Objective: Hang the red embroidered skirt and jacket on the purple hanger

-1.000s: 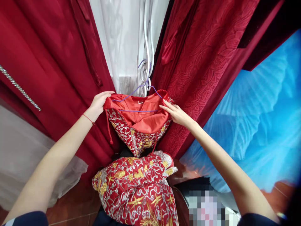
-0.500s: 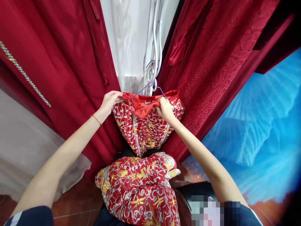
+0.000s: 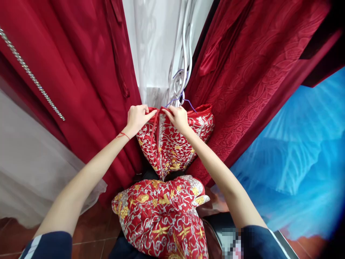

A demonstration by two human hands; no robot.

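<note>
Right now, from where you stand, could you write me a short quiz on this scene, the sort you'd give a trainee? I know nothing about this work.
1. True or false: the left hand and the right hand both hold the top edge of the embroidered red cloth.

2. What colour is the hanger that shows above the cloth?
a) green
b) purple
c) orange

3. Which hand has the thin red bracelet at its wrist?

Key: 1. True. 2. b, purple. 3. The left hand.
</note>
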